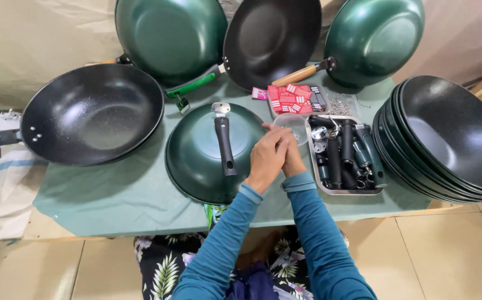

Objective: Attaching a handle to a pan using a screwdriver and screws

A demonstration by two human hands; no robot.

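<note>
Working close together over the green-covered tabletop (119, 200), both hands meet just right of an overturned dark green round wok (196, 153). Left hand (267, 158) lies over the right hand (292, 161); fingers of both are curled inward around something small, which the hands hide, so I cannot tell what is grasped. A black plastic handle (224, 145) with a metal bracket at its far end lies across the overturned wok's base, just left of the hands and not touching them. Just far of the fingertips sits a small clear plastic bowl (294, 123). Right of the hands, a shallow rectangular metal tray (345, 191) holds more black and green handles and metal fittings. Far of the tray: a pack of red and white small packets (291, 99) and a clear bag of small metal screws (341, 105). A stack of black nonstick woks (446, 139) stands at far right. A black wok with a green handle (91, 114) lies left; three more woks lean along the far edge.
</note>
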